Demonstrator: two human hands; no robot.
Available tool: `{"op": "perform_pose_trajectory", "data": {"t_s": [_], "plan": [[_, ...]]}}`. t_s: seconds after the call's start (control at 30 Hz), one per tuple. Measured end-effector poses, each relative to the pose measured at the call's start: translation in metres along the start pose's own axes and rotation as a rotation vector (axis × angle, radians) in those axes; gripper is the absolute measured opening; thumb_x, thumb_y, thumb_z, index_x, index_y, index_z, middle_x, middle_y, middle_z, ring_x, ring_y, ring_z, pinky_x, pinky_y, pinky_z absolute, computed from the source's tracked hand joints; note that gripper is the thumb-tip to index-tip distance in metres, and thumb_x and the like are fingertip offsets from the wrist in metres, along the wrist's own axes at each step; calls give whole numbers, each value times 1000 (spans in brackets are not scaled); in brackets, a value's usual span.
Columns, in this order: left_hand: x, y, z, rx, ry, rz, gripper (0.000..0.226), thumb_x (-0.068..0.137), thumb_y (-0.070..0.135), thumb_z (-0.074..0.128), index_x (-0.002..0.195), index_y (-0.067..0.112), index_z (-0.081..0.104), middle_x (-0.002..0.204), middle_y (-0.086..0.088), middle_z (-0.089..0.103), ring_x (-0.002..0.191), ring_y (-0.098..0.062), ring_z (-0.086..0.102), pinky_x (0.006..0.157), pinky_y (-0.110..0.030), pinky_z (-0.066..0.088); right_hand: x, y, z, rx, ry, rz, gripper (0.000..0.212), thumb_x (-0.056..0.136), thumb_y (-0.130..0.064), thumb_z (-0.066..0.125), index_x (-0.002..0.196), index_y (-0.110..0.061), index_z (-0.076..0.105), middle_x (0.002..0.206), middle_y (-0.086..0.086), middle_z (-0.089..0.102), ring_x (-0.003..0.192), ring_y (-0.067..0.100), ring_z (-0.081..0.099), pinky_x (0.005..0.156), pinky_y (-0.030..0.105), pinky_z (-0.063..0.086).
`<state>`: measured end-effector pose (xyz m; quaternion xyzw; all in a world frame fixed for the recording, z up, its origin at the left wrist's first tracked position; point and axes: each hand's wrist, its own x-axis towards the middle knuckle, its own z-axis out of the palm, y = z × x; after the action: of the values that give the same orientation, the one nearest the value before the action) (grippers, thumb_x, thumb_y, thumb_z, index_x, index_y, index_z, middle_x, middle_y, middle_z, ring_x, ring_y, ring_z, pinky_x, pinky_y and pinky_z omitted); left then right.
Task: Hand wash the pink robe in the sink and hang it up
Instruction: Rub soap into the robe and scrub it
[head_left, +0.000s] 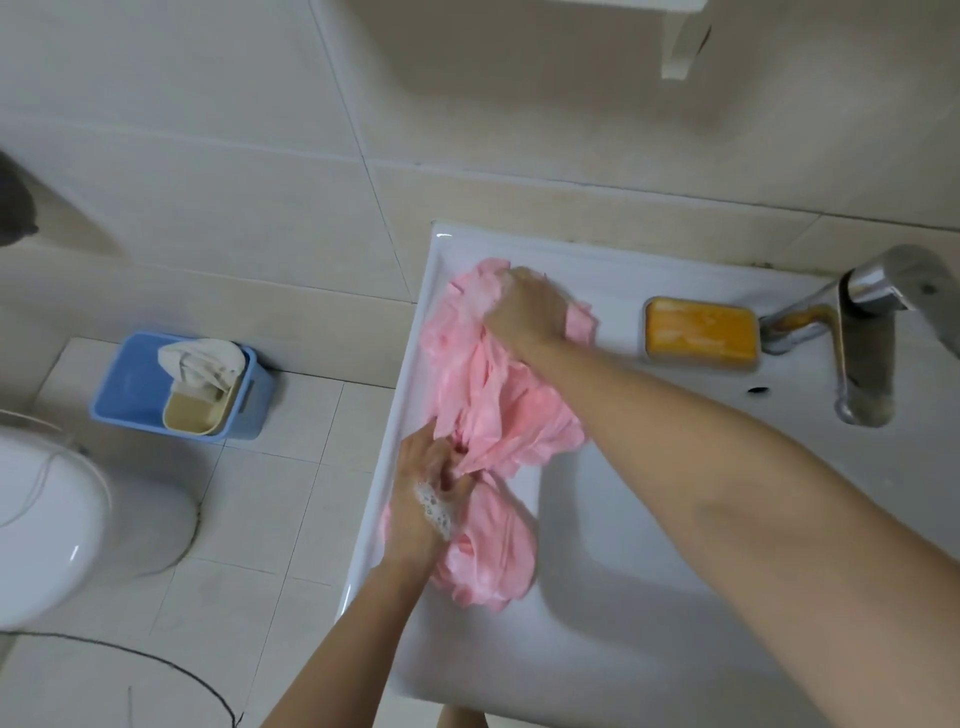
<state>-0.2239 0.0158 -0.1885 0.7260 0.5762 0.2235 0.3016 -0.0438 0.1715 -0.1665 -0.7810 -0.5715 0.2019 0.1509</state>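
Nearest, the sudsy left grip (431, 499) pinches a fold of the pink robe (488, 395), bunched on the ledge of the sink (649, 597) between both grips; beyond, the right grip (524, 312) clutches its far end, so best rub fold against fold, keeping cloth from sliding floorward.

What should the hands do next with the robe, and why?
Probably draw the right hand toward the left hand to rub the pink robe against itself. Both hands grip it on the sink ledge, suds sit on the left hand, and the cloth between them lies bunched, so scrubbing seems unfinished.
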Motion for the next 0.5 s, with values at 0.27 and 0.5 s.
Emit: {"op": "perform_pose_trajectory", "data": {"t_s": [0.27,0.5], "plan": [[-32,23,-14,-196,129,-259,6,92,17,55,96,14,52,94,-6,56,83,-13,58,67,-18,50,-106,42,-44,348,176,-435,64,66,-25,61,128,-28,46,134,1,46,129,21,39,105,49,31],[12,68,-54,-335,-204,43,11,62,8,49,73,5,44,66,10,42,55,0,39,55,-10,32,-160,62,0,155,-112,-449,94,66,-8,63,147,-33,21,144,-3,34,132,19,29,107,48,35]]}}
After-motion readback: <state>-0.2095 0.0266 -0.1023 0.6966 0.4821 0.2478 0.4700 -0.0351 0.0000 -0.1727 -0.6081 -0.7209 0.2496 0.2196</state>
